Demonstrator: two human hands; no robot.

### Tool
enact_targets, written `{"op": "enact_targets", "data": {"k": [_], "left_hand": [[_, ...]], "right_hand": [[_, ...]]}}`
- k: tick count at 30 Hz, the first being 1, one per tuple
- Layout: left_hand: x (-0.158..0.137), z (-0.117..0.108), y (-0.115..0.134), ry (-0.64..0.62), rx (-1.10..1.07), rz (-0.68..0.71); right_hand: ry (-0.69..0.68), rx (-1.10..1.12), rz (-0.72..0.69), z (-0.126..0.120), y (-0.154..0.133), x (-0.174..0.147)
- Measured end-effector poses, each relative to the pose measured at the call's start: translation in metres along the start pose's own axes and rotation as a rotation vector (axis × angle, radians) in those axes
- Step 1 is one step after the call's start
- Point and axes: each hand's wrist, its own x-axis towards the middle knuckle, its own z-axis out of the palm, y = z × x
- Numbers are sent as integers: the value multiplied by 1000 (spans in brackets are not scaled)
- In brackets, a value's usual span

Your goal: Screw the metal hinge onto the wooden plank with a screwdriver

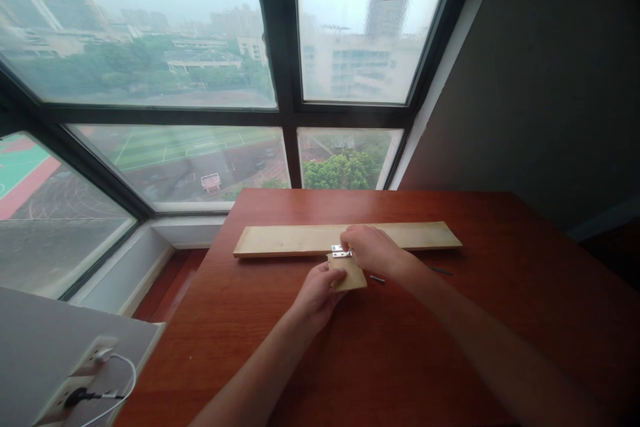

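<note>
Block [354, 275]: wood, likely light, stiff; best held by edges. Left hand [317, 290]: fingers clamped on block. Right hand [374, 248]: fingers at hinge [341, 254], grip unclear.

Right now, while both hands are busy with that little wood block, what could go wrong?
The hinge might shift out of line: it sits at the edge of the block, with the right hand at it.

The block could tilt, as the left hand grips it from one side.

The small pin lies loose on the table near the right hand, so a knock could send it rolling.
</note>
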Motion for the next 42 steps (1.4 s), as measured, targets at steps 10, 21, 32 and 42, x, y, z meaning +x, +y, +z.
{"op": "enact_targets", "data": {"k": [10,21,32,42], "left_hand": [[-2,1,1,-4,3,5],[-2,0,0,-18,-12,2],[-1,-1,-1,-27,-19,-5],[-2,-1,0,-28,2,2]], "right_hand": [[9,74,-16,1,1,0],[76,105,-47,6,3,1],[66,118,-34,3,0,1],[39,81,39,4,0,2]]}}
